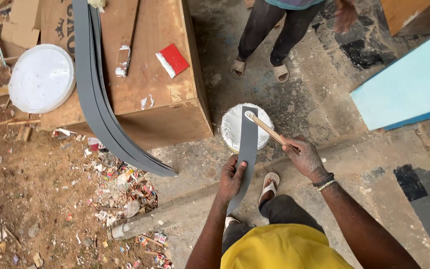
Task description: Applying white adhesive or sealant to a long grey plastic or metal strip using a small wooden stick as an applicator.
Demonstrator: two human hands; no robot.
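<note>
In the head view, the left hand (232,177) is clamped on a grey strip (248,144), thumb over its face, holding it upright over an open white bucket (235,130) that stands on the concrete floor (314,99). The right hand (304,157) is closed around a wooden stick (268,129) whose white-coated tip touches the strip's upper end, above the bucket. Just left of the bucket stands a wooden crate (150,84); a red scraper (172,60) lies near its right edge, and a bundle of long grey strips (98,99) droops over its front left corner. A white lid (42,78) rests at the crate's left edge. Another person's sandalled feet (260,69) stand beyond the bucket.
</note>
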